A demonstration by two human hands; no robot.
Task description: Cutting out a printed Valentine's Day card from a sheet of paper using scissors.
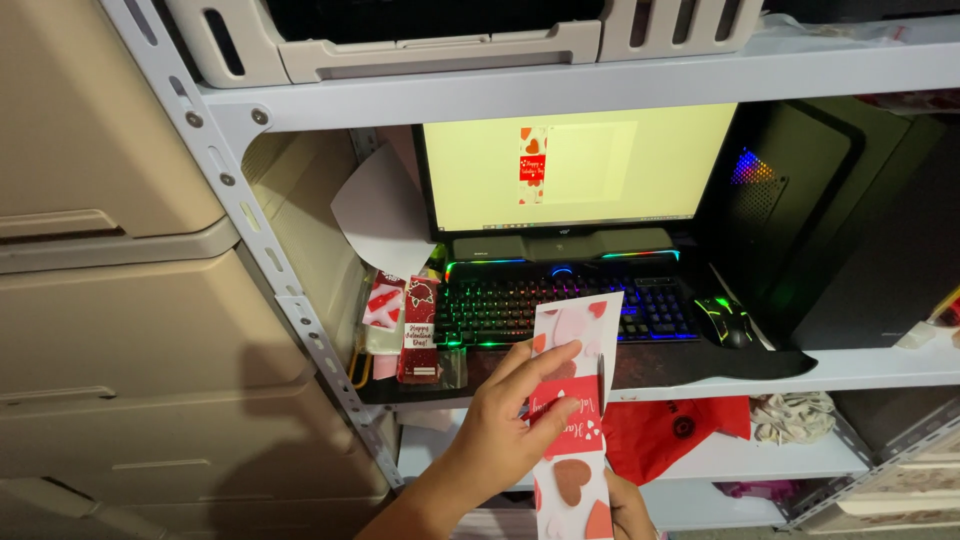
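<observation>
Card strip held up before the keyboard

Your left hand (515, 415) pinches the strip (572, 420) mid-length — the right hand (628, 510), barely seen, seems to grip its lower end; next, steady it against the monitor (580, 165).

Single head view, angled down and forward, close to a shelf (600, 75), keyboard (560, 305) mid-frame

paper strip (572, 400): white, red hearts | keyboard (560, 305): rainbow-lit | shelf (600, 80): grey
</observation>
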